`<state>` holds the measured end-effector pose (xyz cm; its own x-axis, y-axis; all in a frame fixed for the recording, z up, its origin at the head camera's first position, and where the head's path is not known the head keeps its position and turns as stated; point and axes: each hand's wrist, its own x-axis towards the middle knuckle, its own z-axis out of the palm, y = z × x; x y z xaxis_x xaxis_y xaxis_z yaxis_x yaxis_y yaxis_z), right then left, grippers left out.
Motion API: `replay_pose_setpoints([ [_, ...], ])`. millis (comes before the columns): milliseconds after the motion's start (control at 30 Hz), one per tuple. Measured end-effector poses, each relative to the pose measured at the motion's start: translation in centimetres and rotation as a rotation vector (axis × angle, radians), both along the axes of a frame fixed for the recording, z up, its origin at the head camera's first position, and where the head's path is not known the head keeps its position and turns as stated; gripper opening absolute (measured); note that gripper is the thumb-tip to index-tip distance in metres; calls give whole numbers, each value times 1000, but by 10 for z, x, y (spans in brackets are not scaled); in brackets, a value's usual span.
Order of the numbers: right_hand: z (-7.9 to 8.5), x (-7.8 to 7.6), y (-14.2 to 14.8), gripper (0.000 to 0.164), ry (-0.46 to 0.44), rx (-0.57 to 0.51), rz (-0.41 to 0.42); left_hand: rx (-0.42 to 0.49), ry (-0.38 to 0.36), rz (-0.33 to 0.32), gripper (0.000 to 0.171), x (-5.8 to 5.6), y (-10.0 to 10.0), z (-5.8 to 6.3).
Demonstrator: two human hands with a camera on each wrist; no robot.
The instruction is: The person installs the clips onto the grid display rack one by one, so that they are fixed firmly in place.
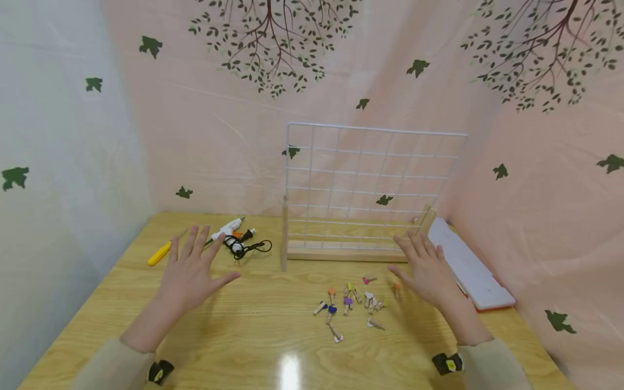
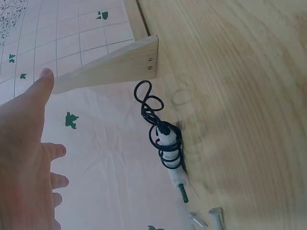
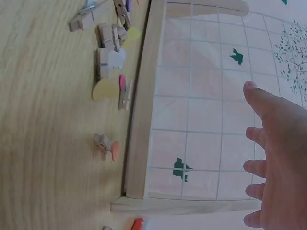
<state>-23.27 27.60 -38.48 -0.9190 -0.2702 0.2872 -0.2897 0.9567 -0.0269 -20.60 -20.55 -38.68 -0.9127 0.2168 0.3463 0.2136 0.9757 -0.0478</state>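
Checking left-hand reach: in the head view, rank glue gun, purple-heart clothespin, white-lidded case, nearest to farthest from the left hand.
From the left hand:
1. Glue gun: just right, farther back.
2. Purple-heart clothespin: farther right, short of the right hand.
3. White-lidded case: beyond the right hand, at the table's right side.

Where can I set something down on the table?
The table is bare between the left hand and the clothespins, and again on the clothespins' near side. It's crowded among the clothespins, before the wire rack, and at far left, around the yellow screwdriver and corded white tool.
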Motion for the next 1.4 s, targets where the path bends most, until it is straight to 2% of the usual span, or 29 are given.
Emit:
replay_pose_setpoints([
  [167,13,-2,6,73,-23,-20,-27,-47,30,-13,93,-6,4,7],
  [267,23,-5,13,73,7,-35,-33,-72,52,-34,93,-11,10,14],
  [433,35,-15,28,73,67,-94,-34,-78,42,-121,96,-16,29,23],
  [567,40,-29,38,77,89,-162,-38,-43,19,-217,98,-21,47,20],
  [700,41,-43,45,83,63,-281,-60,-12,-35,-301,101,-29,67,8],
  [867,31,-59,52,87,-11,-505,-65,40,-154,-399,107,-35,95,-18],
  [1000,18,-71,55,90,-79,-739,-14,97,-249,-520,108,-38,117,-43],
  [1067,17,-72,53,90,-96,-843,17,131,-303,-570,106,-40,126,-53],
  [1167,11,-77,53,89,-114,-972,47,150,-382,-613,102,-42,139,-63],
  [1300,-4,-89,59,84,-98,-1018,68,152,-457,-650,93,-46,155,-70],
  [1400,-15,-96,62,71,-73,-1043,109,190,-483,-674,78,-48,163,-73],
])
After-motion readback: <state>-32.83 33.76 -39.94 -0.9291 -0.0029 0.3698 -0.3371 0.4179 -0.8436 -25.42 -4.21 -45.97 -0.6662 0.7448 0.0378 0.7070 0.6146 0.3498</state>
